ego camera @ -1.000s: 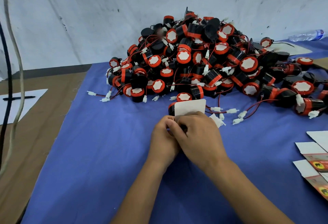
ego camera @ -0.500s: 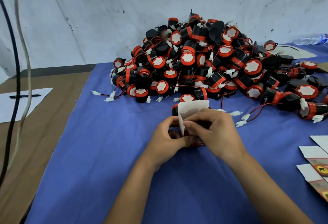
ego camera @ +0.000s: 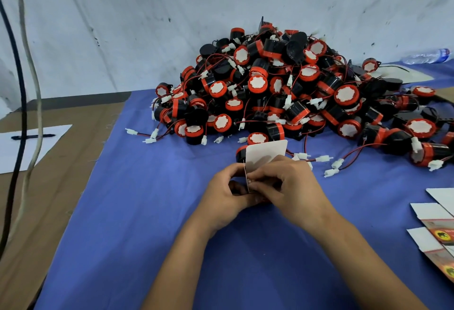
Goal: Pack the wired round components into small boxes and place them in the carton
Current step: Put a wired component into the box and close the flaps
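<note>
Forearms reach in from the near edge over the blue cloth (ego camera: 147, 211) that covers the counter (ego camera: 61, 162), and both hands meet around a small box (ego camera: 266, 153) just in front of the pile of wired round components (ego camera: 282, 93). The left hand (ego camera: 227, 198) has its fingers curled round the box's near left side, thumb up against an edge of card. The right hand (ego camera: 292, 187) has its fingers bent over the box from the right, pinching at the same card edge, so both hands are grasping the box. One white flap of the box stands upright above the knuckles, and a black and red component shows just behind its left corner; whether a component sits inside the box cannot be told. To the right of the box, near the picture's edge, lie flat box blanks (ego camera: 437, 231), white with printed red and yellow panels. Loose white connectors (ego camera: 330, 172) on red wires trail from the pile toward the box. Left of the pile, on the bare brown counter, a white sheet (ego camera: 27, 147) carries a dark pen (ego camera: 32, 136), with two hanging cables (ego camera: 23, 88) crossing in front. Far right of the pile, against the grey wall, lies a clear plastic bottle (ego camera: 427, 55).
</note>
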Motion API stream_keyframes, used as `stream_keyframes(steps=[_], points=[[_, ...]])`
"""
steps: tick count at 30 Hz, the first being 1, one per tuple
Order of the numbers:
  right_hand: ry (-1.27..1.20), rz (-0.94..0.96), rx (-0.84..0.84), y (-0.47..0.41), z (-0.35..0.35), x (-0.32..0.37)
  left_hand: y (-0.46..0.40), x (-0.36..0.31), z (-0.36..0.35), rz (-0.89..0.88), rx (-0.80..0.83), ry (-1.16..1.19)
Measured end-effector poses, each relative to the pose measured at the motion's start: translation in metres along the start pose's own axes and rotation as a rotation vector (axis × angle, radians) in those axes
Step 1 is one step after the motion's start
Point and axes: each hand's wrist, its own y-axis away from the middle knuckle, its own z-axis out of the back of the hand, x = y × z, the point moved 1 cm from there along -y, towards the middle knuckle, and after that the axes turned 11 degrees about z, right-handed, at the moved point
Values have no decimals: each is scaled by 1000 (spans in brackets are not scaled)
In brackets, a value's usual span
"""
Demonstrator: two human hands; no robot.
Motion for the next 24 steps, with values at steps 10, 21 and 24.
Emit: stream_keyframes(steps=[10,21,24], points=[[174,-46,-12,-10,-8,2,-1,0,-2,-7,-3,-68],[221,43,304,-3,2,-3,0,0,3,-16,8,-59],[264,99,260,-3,2,1,1,-1,7,-13,-12,-57]])
